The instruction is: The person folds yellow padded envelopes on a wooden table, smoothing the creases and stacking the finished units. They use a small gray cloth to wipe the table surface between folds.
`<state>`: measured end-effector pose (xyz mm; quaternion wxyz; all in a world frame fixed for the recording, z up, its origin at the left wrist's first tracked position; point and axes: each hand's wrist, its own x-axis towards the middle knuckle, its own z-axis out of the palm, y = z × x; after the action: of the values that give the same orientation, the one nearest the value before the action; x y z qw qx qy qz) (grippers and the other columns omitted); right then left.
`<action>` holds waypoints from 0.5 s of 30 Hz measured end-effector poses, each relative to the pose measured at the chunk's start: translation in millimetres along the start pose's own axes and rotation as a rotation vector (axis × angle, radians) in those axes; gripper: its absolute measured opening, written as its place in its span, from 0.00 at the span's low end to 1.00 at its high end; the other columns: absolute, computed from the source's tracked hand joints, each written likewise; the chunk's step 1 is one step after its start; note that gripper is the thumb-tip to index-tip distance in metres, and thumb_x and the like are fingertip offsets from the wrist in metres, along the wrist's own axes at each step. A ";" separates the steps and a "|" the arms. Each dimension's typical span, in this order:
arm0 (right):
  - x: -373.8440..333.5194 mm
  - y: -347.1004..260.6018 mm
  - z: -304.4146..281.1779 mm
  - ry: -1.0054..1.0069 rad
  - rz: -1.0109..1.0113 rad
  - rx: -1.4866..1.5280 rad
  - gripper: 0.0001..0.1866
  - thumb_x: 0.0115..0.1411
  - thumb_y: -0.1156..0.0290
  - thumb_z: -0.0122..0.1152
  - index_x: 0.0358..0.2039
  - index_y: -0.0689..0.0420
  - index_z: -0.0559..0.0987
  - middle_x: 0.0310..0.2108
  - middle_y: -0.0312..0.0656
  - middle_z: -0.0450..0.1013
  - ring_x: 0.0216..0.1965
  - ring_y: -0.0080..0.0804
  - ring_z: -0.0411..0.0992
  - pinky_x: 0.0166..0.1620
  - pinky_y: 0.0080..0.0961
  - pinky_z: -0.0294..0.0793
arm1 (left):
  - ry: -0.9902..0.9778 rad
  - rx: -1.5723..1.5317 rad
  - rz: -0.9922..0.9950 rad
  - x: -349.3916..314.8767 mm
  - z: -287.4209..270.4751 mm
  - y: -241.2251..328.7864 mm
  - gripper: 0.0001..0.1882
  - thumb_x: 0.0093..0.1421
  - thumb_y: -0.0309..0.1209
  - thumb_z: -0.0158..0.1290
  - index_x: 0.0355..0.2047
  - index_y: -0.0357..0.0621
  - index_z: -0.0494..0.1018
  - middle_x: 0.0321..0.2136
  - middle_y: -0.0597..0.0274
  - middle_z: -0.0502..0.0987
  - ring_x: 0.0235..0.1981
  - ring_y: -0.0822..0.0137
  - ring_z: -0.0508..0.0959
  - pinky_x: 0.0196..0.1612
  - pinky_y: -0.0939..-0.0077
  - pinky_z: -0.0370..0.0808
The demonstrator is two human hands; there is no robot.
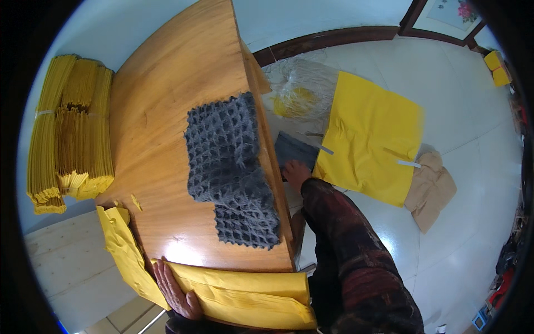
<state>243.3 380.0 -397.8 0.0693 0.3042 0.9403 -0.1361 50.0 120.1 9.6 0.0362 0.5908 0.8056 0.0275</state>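
My left hand point(175, 292) lies flat with its fingers stretched out, at the left end of a folded yellow paper sheet point(245, 292) along the table's near edge. A second, crumpled yellow sheet point(129, 250) lies just left of that hand. My right hand point(296, 172) reaches down past the table's right side, with its fingers curled at a dark grey flat piece point(295, 147). What those fingers hold, if anything, is hidden. Between the hands, a dark grey piece of textured, waffle-patterned material point(228, 161) lies on the table.
Bundled yellow folded paper point(86, 122) stands at the wooden table's point(161, 133) left side. On the tiled floor to the right are a large yellow sheet point(372, 139), a brown paper piece point(433, 189) and a clear plastic bag point(300, 89). Dark trim point(334, 39) runs along the wall.
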 end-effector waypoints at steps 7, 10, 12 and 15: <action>-30.8 -5.6 -39.4 -0.175 0.129 0.239 0.19 0.62 0.65 0.49 0.54 0.51 0.70 0.63 0.50 0.56 0.59 0.52 0.58 0.50 0.51 0.66 | -0.021 0.017 0.000 -1.0 -3.8 -0.4 0.39 0.65 0.54 0.33 0.63 0.30 0.54 0.64 0.38 0.55 0.66 0.38 0.51 0.66 0.47 0.48; -45.4 -4.0 -96.9 -0.473 0.109 0.414 0.16 0.60 0.67 0.50 0.48 0.54 0.74 0.57 0.54 0.64 0.57 0.52 0.63 0.49 0.50 0.67 | -0.009 -0.001 0.019 -2.3 -5.5 -2.9 0.37 0.60 0.47 0.42 0.63 0.31 0.54 0.64 0.40 0.55 0.66 0.38 0.51 0.67 0.48 0.47; -70.5 -7.5 -137.5 -0.524 0.063 0.477 0.15 0.60 0.69 0.50 0.46 0.59 0.74 0.50 0.55 0.70 0.50 0.51 0.70 0.49 0.45 0.69 | 0.012 0.000 0.019 -3.8 -4.0 -4.1 0.38 0.56 0.42 0.46 0.62 0.31 0.55 0.64 0.42 0.55 0.66 0.39 0.51 0.67 0.49 0.46; -129.7 -12.9 -215.1 -0.133 -0.005 1.042 0.15 0.63 0.66 0.51 0.45 0.62 0.75 0.41 0.53 0.75 0.44 0.46 0.74 0.47 0.35 0.72 | 0.014 0.011 -0.010 -6.9 -1.9 -5.9 0.38 0.55 0.40 0.50 0.63 0.34 0.55 0.65 0.46 0.55 0.67 0.42 0.50 0.67 0.50 0.45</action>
<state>329.9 362.3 -162.3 -0.0322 0.2868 0.7422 -0.6049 46.3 111.7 11.1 0.0272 0.5868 0.8088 0.0270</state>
